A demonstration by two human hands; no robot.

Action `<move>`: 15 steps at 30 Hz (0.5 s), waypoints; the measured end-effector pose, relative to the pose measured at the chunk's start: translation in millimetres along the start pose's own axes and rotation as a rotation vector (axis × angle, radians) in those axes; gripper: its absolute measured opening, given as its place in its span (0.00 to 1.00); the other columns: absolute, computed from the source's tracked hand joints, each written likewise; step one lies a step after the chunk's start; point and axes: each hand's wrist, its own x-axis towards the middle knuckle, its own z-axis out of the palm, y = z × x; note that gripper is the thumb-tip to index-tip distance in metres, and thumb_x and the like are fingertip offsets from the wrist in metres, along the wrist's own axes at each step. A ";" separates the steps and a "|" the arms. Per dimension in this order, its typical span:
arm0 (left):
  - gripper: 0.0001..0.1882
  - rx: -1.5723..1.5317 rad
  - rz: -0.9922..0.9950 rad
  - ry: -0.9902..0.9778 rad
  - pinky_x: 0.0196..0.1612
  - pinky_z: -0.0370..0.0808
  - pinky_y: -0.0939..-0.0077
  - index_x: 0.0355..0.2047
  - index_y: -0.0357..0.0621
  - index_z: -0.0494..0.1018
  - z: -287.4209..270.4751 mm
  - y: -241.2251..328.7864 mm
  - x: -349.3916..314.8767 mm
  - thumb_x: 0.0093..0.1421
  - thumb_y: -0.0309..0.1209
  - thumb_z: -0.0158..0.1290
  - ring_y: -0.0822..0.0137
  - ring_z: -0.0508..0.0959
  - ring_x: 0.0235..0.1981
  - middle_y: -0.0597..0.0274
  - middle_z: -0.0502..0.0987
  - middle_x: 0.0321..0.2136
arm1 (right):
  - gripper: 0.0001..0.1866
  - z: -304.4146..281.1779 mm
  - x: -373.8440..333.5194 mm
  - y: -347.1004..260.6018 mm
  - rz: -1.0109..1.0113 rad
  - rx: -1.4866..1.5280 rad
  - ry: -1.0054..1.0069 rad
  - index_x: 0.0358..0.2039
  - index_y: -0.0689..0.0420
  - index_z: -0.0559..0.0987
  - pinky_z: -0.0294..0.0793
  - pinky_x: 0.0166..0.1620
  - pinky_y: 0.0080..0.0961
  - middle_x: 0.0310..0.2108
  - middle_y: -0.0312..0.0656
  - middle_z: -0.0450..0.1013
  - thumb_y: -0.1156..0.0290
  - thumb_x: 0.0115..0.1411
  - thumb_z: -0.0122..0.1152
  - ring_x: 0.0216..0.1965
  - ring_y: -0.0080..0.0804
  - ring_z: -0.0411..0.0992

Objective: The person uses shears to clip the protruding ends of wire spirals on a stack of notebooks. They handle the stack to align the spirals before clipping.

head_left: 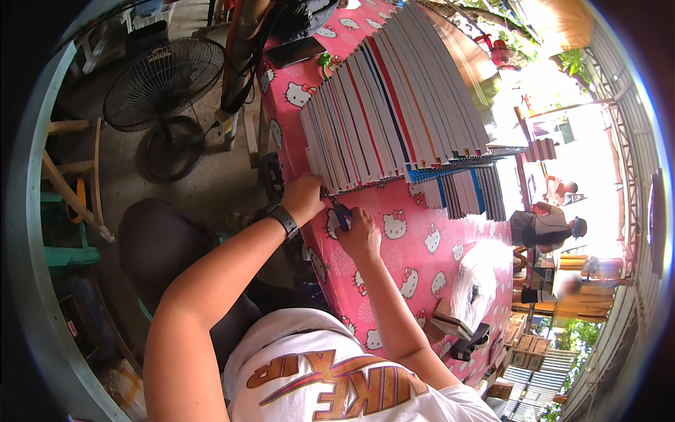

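A tall stack of spiral-bound books lies on a table with a pink cartoon-cat cover, in front of me. My left hand, with a dark watch on the wrist, is closed at the stack's near left corner. Its fingers press on the edge of a book there; exactly what they pinch is partly hidden. My right hand is wrapped round a small blue-handled tool, like pliers or scissors. The tool's dark tip points at that same corner, close to my left fingertips.
More spiral-bound books stand beside the stack on the right. A white plastic bag rests further right on the table. On the floor at left stands a black fan. People are in the bright area at far right.
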 end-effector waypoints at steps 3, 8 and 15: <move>0.14 0.001 0.005 0.002 0.41 0.74 0.57 0.32 0.36 0.73 -0.1 -2.0 0.4 0.42 0.23 0.56 0.44 0.75 0.36 0.43 0.73 0.34 | 0.18 -7.1 1.3 -5.7 0.008 0.009 -0.009 0.36 0.57 0.73 0.73 0.37 0.44 0.30 0.52 0.74 0.67 0.42 0.63 0.35 0.52 0.74; 0.12 -0.016 0.035 -0.001 0.41 0.73 0.57 0.31 0.36 0.73 -0.2 -2.4 2.1 0.43 0.23 0.55 0.44 0.75 0.36 0.43 0.73 0.33 | 0.15 -2.1 7.2 6.3 0.038 0.003 -0.049 0.32 0.55 0.74 0.74 0.35 0.44 0.24 0.50 0.75 0.68 0.42 0.63 0.30 0.52 0.75; 0.10 0.040 0.036 -0.054 0.41 0.74 0.58 0.26 0.34 0.75 -11.5 -6.2 6.5 0.43 0.27 0.55 0.45 0.76 0.34 0.42 0.75 0.27 | 0.18 -10.9 -0.6 3.6 0.076 0.035 -0.125 0.36 0.55 0.73 0.73 0.39 0.43 0.30 0.50 0.75 0.66 0.42 0.63 0.35 0.50 0.74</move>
